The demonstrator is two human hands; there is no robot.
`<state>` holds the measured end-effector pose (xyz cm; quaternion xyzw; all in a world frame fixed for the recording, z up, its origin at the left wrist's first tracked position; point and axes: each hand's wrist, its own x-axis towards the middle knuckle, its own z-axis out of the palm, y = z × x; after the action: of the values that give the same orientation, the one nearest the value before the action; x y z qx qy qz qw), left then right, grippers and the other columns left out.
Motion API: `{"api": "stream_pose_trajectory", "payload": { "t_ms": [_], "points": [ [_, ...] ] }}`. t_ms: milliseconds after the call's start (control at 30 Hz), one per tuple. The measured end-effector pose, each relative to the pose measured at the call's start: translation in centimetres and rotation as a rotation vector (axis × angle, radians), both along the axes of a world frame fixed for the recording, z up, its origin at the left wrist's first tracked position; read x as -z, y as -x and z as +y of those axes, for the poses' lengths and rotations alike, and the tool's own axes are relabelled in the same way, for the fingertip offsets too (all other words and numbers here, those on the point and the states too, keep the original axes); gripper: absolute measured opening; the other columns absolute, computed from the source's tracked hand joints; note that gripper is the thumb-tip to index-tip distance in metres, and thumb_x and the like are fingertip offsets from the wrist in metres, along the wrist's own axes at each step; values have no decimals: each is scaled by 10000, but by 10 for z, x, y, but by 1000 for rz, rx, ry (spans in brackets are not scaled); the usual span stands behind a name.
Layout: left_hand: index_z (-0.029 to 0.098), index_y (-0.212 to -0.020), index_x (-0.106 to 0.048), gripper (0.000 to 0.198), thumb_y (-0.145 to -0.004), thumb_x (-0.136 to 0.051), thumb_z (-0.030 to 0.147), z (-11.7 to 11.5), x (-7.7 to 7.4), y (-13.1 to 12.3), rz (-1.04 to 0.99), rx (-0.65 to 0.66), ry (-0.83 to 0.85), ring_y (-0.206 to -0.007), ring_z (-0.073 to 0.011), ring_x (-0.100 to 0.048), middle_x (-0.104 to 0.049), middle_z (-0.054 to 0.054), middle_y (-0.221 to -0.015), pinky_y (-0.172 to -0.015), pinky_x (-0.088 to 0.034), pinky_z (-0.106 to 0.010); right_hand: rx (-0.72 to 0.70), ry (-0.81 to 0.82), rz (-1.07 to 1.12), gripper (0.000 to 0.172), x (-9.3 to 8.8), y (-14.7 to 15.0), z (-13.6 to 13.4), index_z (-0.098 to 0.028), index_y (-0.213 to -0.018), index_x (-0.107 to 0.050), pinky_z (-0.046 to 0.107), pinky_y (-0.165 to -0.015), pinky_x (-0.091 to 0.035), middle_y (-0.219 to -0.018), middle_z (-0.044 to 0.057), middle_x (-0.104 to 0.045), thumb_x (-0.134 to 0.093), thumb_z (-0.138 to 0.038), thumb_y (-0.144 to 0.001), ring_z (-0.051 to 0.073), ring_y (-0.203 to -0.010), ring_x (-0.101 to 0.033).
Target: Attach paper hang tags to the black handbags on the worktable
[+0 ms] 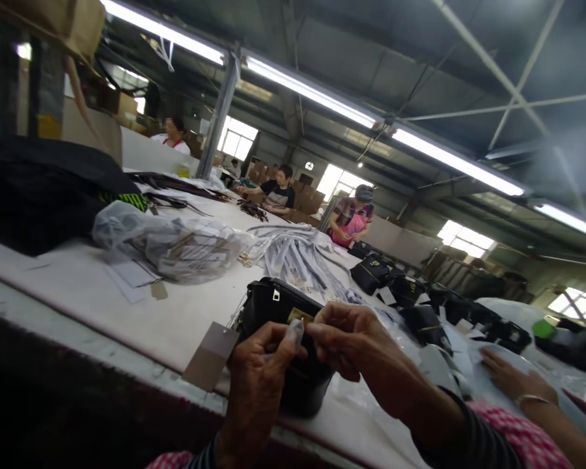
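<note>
A small black handbag (265, 301) stands on the table in front of me, with a zip pull (276, 295) on its top edge and a gold-coloured plate (297, 314) on its front. My left hand (258, 374) is closed in a pinch on a small translucent plastic wrapping (297, 332) before the bag. Close beside it, my right hand (354, 335) has thumb and fingertips pressed together near the gold plate; what lies between them is too small to tell. A grey-brown card tag (211, 357) hangs at the bag's left side. Both hands hide much of its front.
A clear plastic bag of cards (195, 251) lies at left, near a dark pile (39, 195). Plastic-wrapped straps (297, 257) spread behind the handbag. Several black bags (371, 272) line the right. A neighbour's hand (517, 378) rests at far right; other people (354, 218) work across the table.
</note>
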<state>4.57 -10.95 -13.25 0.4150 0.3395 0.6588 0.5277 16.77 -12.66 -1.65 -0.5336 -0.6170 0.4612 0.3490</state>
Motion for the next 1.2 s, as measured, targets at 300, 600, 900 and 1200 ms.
{"api": "stream_pose_trajectory", "payload": {
  "t_ms": [300, 600, 900, 1200],
  "points": [
    [159, -879, -712, 352, -897, -591, 489, -5, -7, 7, 5, 113, -68, -714, -172, -658, -727, -52, -813, -620, -500, -218, 145, 71, -135, 278, 1, 23, 10, -144, -673, -573, 155, -352, -284, -567, 2, -607, -714, -367, -762, 58, -407, -450],
    [167, -785, -664, 283, -912, -591, 409, 2, -3, 7, 70, 82, -139, -658, -126, -595, -679, -8, -734, -588, -427, -184, 298, 110, -263, 225, -1, 36, 16, -164, -593, -522, 157, -323, -261, -477, -21, -573, -665, -240, -749, 54, -358, -421],
    [169, -859, -695, 313, -881, -635, 476, 5, -2, 13, 78, 165, -79, -679, -154, -612, -695, -26, -738, -571, -423, -199, 165, 120, -227, 250, -5, 23, 11, -134, -712, -594, 143, -369, -335, -588, 1, -633, -720, -345, -760, 55, -439, -499],
    [152, -756, -717, 334, -826, -708, 478, 13, -3, 19, 60, 227, -38, -589, -115, -556, -691, -45, -673, -502, -351, -179, 86, 88, -237, 203, -10, 19, 11, -131, -734, -614, 159, -378, -361, -611, 14, -655, -674, -325, -741, 75, -457, -541]
  ]
}}
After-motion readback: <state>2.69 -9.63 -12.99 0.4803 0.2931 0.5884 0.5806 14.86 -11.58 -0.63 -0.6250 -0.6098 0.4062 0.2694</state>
